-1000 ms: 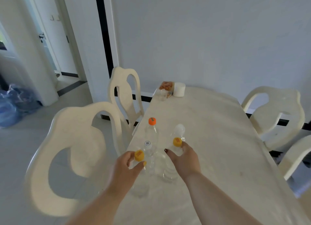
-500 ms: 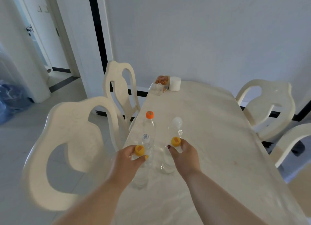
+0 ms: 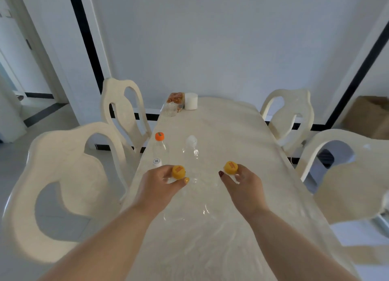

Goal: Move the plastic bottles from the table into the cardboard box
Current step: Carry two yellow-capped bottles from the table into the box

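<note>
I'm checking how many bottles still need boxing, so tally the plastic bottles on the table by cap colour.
Clear plastic bottles with yellow caps: 2, one gripped by the left hand, one by the right hand
Clear plastic bottle with orange cap: 1
Clear plastic bottles with white or clear caps: 2, and
Total: 5

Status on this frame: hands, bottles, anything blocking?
Left hand grips one yellow-capped bottle; right hand grips the other. Three bottles remain on table. Cardboard box far right, chairs between.
</note>
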The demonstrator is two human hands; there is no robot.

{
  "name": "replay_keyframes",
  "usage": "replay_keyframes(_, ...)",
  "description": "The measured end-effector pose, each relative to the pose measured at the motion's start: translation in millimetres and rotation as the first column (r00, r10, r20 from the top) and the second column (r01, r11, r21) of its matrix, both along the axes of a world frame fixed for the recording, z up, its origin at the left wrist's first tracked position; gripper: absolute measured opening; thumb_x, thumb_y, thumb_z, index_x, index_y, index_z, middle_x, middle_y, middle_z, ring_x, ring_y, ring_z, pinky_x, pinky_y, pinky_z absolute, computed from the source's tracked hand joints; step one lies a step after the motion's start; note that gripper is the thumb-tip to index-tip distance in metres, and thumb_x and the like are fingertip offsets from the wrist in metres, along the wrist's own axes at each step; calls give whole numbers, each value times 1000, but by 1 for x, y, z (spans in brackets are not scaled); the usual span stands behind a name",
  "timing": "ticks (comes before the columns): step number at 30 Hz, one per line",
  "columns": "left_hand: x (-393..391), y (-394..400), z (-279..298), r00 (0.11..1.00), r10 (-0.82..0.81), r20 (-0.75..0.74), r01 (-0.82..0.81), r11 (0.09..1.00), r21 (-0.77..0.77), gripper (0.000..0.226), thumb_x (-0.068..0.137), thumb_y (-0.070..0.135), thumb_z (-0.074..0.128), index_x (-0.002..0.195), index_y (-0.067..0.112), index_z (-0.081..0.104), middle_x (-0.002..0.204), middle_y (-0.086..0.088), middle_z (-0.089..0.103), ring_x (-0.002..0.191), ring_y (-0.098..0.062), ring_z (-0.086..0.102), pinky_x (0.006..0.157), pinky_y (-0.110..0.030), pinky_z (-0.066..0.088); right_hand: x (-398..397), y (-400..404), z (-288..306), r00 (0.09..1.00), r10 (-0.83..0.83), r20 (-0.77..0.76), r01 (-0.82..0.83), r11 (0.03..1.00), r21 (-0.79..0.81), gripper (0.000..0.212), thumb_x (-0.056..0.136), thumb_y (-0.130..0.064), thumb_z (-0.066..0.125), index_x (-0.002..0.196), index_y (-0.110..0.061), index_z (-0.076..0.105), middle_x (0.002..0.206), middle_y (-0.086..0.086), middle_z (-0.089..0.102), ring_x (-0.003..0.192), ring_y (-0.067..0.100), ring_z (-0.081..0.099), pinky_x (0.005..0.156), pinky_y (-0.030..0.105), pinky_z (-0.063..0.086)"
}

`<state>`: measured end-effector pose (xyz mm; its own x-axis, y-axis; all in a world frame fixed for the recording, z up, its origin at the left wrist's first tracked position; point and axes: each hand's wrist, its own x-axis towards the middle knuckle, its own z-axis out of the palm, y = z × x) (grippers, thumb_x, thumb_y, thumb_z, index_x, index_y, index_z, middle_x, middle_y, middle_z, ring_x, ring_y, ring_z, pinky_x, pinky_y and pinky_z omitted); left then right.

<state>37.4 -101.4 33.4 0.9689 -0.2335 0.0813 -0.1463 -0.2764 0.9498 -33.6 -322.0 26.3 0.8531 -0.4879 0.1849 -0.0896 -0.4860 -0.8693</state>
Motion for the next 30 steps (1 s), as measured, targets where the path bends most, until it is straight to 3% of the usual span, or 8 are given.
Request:
replay_keyframes(5, -36, -57, 24, 983, -167, 80, 165, 986, 24, 15, 72, 29, 86, 85, 25, 79, 86, 12, 78, 88, -9, 70, 83, -21, 51, -63, -44, 33, 996, -76, 49, 78, 995, -55, 17, 81, -51, 65, 83, -34, 63, 79, -25, 66, 85, -18, 54, 65, 13, 38)
replay_keyframes(8, -68, -108, 40, 941, -317, 115, 317, 948, 20, 8, 74, 20, 86, 80, 22, 80, 85, 10, 78, 88, -14, 69, 81, -13, 49, -117, -82, 48, 988, -147, 52, 150, 987, -50, 30, 73, -63, 58, 85, -35, 64, 77, -18, 66, 79, -5, 58, 64, 22, 40)
replay_keyframes(14, -137, -210, 55, 823, -555, 116, 557, 830, 18, 9, 75, 20, 85, 83, 19, 80, 89, 0, 79, 95, -23, 69, 93, -36, 53, -226, -161, 67, 961, -270, 57, 271, 962, -22, 14, 77, -52, 65, 68, -42, 61, 51, -22, 54, 48, 1, 50, 48, 11, 35)
replay_keyframes(18, -198, -287, 58, 748, -653, 122, 657, 754, 3, 11, 78, 23, 82, 85, 16, 80, 91, -9, 78, 97, -31, 67, 91, -37, 53, -308, -229, 73, 933, -361, 14, 361, 931, -48, 21, 81, -43, 70, 66, -33, 62, 51, -25, 57, 45, 0, 52, 41, 10, 35)
replay_keyframes(21, -248, -349, 60, 688, -714, 132, 721, 693, -9, 17, 78, 25, 81, 84, 10, 78, 91, -19, 74, 97, -36, 67, 97, -41, 53, -367, -282, 78, 917, -398, -15, 396, 916, -65, 22, 82, -41, 71, 66, -28, 63, 52, -23, 58, 46, -1, 52, 47, 16, 36)
replay_keyframes(24, -293, -407, 64, 646, -752, 132, 760, 650, -20, 18, 75, 32, 81, 84, 17, 79, 90, -14, 76, 96, -31, 70, 96, -45, 54, -415, -330, 83, 899, -436, -36, 433, 899, -72, 18, 82, -40, 72, 74, -24, 68, 50, -19, 55, 44, 3, 47, 50, 20, 36)
replay_keyframes(28, -337, -480, 69, 621, -772, 138, 782, 622, -44, 17, 77, 32, 82, 88, 19, 80, 90, -1, 79, 95, -18, 71, 93, -31, 53, -462, -394, 89, 862, -505, -28, 504, 863, -45, 19, 81, -37, 74, 83, -18, 71, 64, -6, 62, 52, 11, 46, 57, 26, 39)
replay_keyframes(30, -351, -517, 73, 618, -775, 132, 785, 617, -55, 15, 78, 28, 83, 90, 19, 80, 93, 6, 79, 96, -14, 71, 95, -30, 52, -477, -427, 93, 839, -544, -26, 543, 839, -38, 16, 80, -37, 73, 79, -21, 70, 63, -11, 61, 54, 10, 47, 59, 26, 38)
